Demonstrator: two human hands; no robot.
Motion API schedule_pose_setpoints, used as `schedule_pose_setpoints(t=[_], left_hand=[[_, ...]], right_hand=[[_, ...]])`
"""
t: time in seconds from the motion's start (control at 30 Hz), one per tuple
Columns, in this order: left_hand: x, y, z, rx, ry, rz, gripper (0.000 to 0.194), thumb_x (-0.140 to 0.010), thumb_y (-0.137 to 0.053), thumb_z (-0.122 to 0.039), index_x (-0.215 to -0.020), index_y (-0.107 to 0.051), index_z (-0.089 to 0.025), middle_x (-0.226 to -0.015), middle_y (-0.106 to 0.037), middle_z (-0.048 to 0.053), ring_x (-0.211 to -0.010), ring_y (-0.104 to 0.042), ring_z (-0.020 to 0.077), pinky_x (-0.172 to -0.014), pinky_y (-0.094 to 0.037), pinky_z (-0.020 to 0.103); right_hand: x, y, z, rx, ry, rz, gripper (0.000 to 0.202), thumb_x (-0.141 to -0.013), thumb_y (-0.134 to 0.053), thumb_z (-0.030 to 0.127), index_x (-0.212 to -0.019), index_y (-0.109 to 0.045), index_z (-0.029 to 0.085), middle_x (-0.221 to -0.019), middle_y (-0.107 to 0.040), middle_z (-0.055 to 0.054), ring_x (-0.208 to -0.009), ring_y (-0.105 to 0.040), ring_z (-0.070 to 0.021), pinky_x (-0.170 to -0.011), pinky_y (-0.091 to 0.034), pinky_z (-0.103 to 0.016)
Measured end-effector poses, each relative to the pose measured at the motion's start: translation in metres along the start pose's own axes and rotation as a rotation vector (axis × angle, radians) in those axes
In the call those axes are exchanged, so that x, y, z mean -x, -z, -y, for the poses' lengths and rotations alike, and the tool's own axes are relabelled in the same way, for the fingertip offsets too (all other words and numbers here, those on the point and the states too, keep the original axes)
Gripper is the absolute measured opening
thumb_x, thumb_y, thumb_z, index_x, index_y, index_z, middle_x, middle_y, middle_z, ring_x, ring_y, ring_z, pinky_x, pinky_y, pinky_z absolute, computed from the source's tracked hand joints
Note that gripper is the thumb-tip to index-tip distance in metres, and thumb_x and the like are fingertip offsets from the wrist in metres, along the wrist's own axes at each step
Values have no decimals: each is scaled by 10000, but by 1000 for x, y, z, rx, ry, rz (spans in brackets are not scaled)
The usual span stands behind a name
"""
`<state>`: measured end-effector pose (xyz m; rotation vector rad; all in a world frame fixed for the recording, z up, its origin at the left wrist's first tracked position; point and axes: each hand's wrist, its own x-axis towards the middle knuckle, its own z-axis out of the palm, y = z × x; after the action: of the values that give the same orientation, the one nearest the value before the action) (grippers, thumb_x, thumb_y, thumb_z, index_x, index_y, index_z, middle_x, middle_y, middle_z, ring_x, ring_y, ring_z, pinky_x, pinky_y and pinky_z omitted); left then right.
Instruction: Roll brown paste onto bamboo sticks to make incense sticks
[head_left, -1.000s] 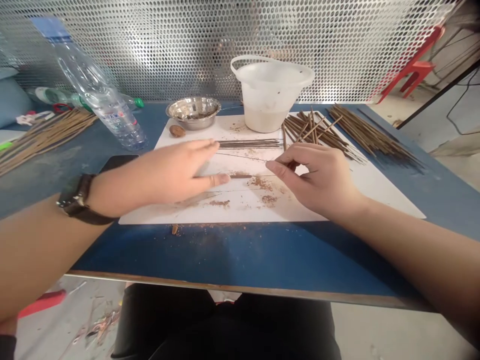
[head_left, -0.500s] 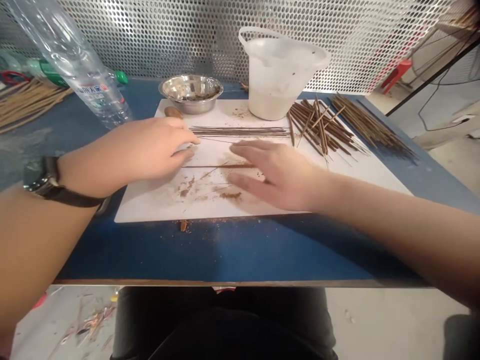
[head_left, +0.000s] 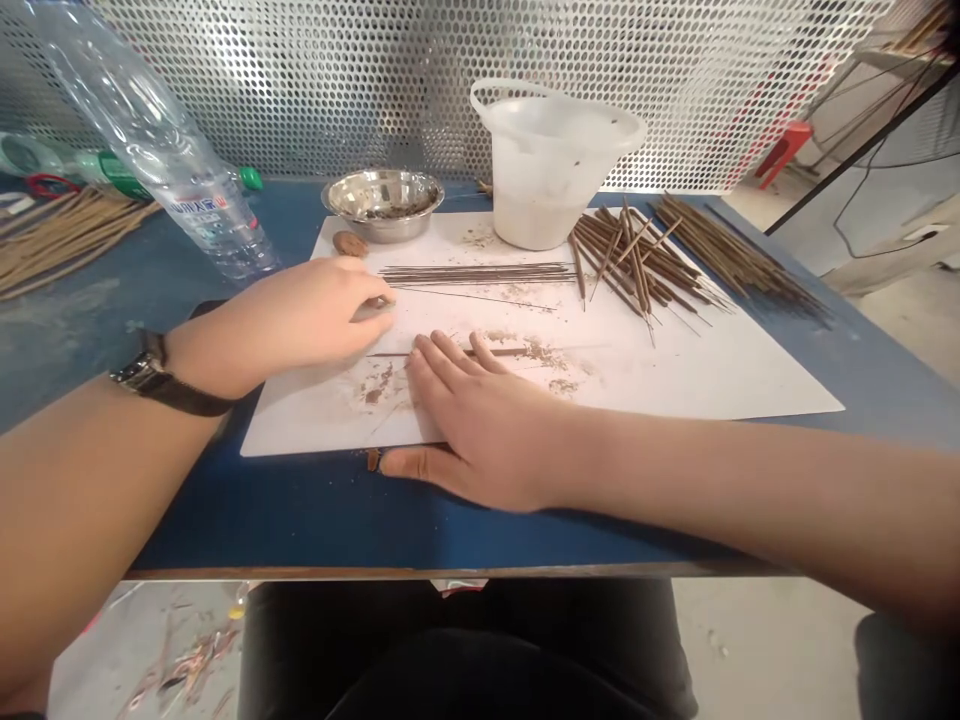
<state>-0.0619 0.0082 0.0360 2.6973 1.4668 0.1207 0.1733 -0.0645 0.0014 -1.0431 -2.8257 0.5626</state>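
Observation:
My right hand (head_left: 487, 420) lies flat, fingers spread, its fingertips over a brown-coated incense stick (head_left: 510, 352) on the white board (head_left: 675, 375). Its thumb reaches past the board's front edge beside a small brown crumb (head_left: 373, 460). At the board's left side my left hand (head_left: 300, 310) is curled, thumb close to the fingers; a dark spot shows between them, too unclear to name. Behind it sits a brown lump of paste (head_left: 349, 243). A row of thin bare sticks (head_left: 480, 273) lies further back, with one loose thin stick (head_left: 480, 297) in front.
A metal bowl (head_left: 386, 205) and a translucent bucket (head_left: 551, 170) stand at the back. Coated sticks (head_left: 637, 260) lie piled at right, beside another bundle (head_left: 739, 255). A plastic bottle (head_left: 161, 150) leans at left near tan sticks (head_left: 67, 235). Brown crumbs dot the board.
My right hand has come down toward me and turned flat, its fingertips now on the coated stick. My left hand stays at the board's left side. The view has shifted slightly.

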Motion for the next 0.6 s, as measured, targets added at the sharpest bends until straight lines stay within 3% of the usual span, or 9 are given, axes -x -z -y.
schedule_pose_setpoints(t=[0.2,0.37,0.47,0.6], left_hand=[[5,4,-11,-89,43,10,601,-1114,-321,-535,-1263,-800,-206,-1307,-773,53,-1190,-680,285,-1048,-547,425],[7,5,-17,-86,44,-3,650,-1108,-323,-542,-1348,-763,-127,-1385,-742,76,-1230,-669,282,-1110,-531,427],[6,5,-16,-73,49,10,586,-1100,-346,-514,-1300,-783,-178,-1362,-757,64,-1254,-666,292,-1097,-537,416],[-2,-1,-2,-19,54,-6,468,-1028,-465,-514,-1143,-828,-244,-1255,-795,93,-1125,-714,334,-998,-556,439]], right_hand=[[-17,3,-30,17,86,-44,1161,-1042,-277,885,-1727,-335,-50,-1822,-215,-328,-1727,-123,-497,-1377,-94,-741],[13,4,-9,-39,76,1,1154,-1046,-289,884,-1734,-339,-42,-1828,-194,-314,-1733,-116,-470,-1399,-121,-679],[17,3,-1,-54,47,10,1139,-1054,-304,872,-1733,-346,-40,-1825,-191,-312,-1732,-119,-476,-1394,-116,-696],[-7,8,-20,-12,44,20,1176,-1056,-280,868,-1739,-269,-88,-1827,-143,-335,-1732,-60,-491,-1378,-35,-739]])
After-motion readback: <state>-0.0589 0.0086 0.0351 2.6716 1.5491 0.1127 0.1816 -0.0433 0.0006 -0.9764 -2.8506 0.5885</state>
